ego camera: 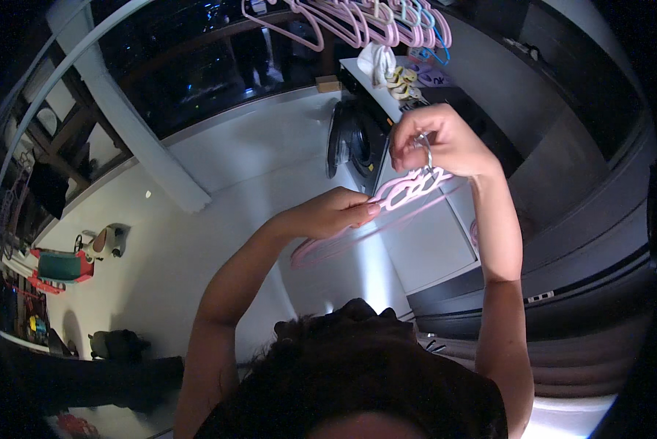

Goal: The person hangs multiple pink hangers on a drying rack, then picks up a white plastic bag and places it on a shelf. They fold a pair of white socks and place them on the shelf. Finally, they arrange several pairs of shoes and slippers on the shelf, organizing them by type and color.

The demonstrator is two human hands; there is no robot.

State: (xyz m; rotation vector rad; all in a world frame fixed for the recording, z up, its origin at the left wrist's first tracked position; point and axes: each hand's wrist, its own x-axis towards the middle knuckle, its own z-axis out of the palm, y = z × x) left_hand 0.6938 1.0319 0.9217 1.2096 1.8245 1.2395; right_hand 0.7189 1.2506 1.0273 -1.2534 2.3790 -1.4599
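Pink clothes hangers [410, 189] are held in the middle of the view, blurred along their lower bars; how many is unclear. My left hand [342, 211] grips them at one side, thumb and fingers pressed together. Above their upper end, my right hand [435, 140] has curled fingers around the metal hooks. More hangers [356, 24], mostly pink with some blue and cream ones, hang in a row at the top.
A front-loading washing machine [353, 140] stands with its round door swung out. On the white cabinet top [356, 68] lie a white cloth [376, 63] and yellow shoes [402, 82]. A red and green toy vehicle [65, 266] is on the floor at left, beyond a pale post [136, 120].
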